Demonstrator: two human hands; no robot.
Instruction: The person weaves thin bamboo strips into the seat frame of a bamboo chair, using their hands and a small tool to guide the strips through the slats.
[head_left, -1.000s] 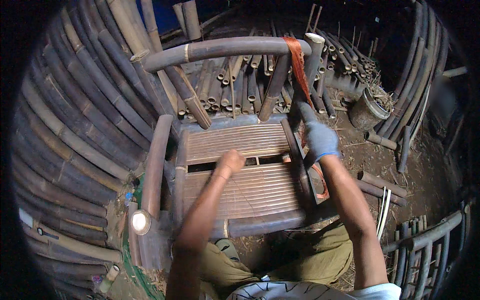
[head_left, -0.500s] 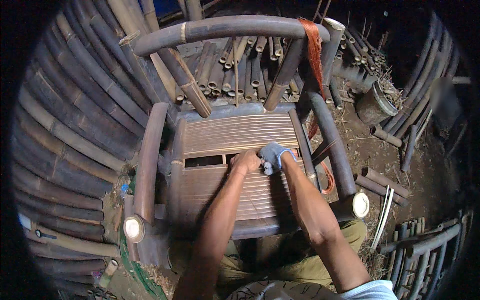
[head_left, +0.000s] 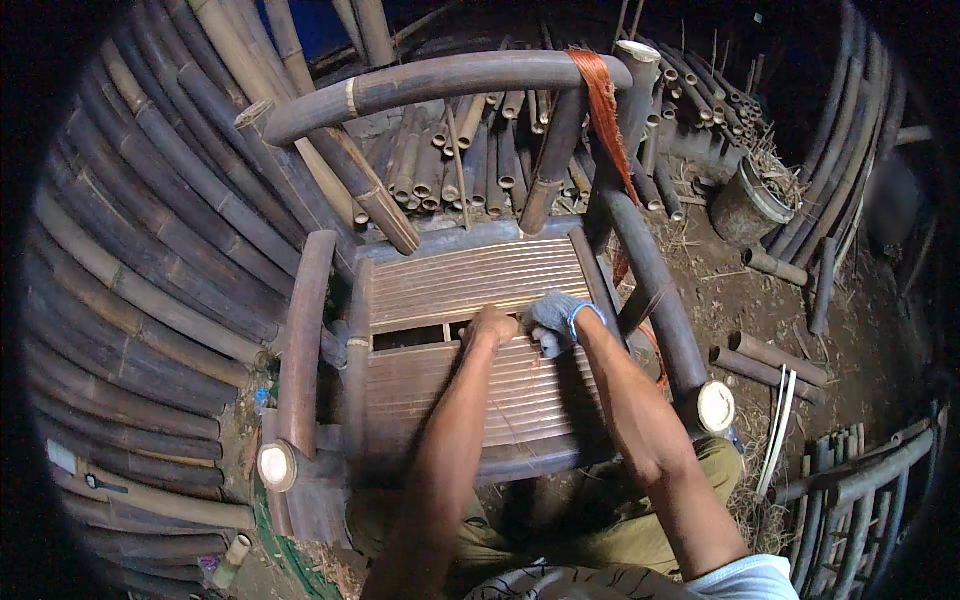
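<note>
A dark bamboo armchair stands in front of me, its top rail (head_left: pixel 480 82) at the far side. Its seat is made of thin split-bamboo slats (head_left: pixel 450 385), with a dark gap (head_left: pixel 408 339) running crosswise between a far and a near group. My bare left hand (head_left: pixel 490 327) is closed at the right part of this gap; what its fingers hold is hidden. Right beside it, my right hand (head_left: pixel 557 318), in a grey-blue knit glove, has its fingers curled down at the seat. Whatever lies under the glove cannot be made out.
Bamboo poles (head_left: pixel 140 300) line the left side. Cut bamboo tubes (head_left: pixel 465 170) are piled behind the chair. An orange strip (head_left: pixel 605 105) hangs from the top rail. To the right are a bucket (head_left: pixel 748 205), loose bamboo pieces (head_left: pixel 775 365) and pale strips (head_left: pixel 778 430) on the ground.
The view has shifted a little, so the chair sits slightly differently in it. My gloved right hand has moved a little to the right, apart from my left, which stays at the gap.
</note>
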